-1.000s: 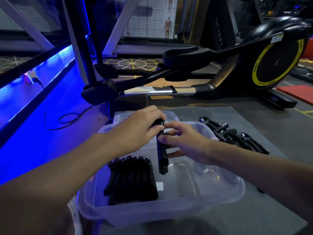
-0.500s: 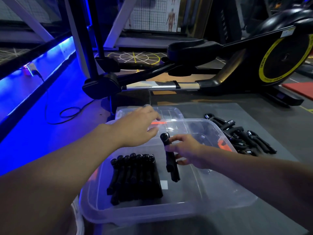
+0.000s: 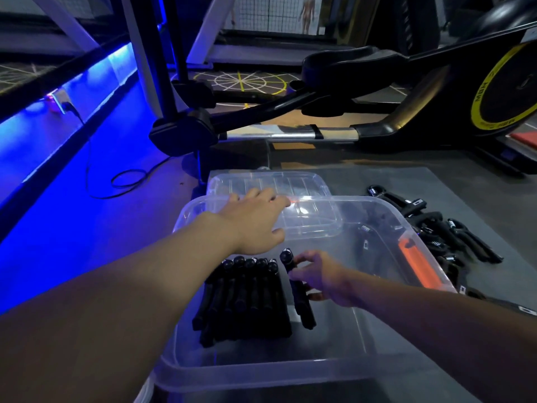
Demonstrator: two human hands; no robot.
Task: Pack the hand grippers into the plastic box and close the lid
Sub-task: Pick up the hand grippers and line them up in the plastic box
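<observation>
Hand grippers (image 3: 247,301) lie rowed in the plastic box (image 3: 261,373); right hand (image 3: 322,279) pinches another gripper (image 3: 303,308) beside them, left hand (image 3: 255,225) hovers over the lid (image 3: 290,184), fingers straight.

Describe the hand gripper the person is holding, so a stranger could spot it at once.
Find the clear plastic box in front of the person. On its floor, to the left, lies a tight row of black grippers. The lone gripper lies just right of that row, angled slightly away, and it alone is held by the right hand.
</observation>
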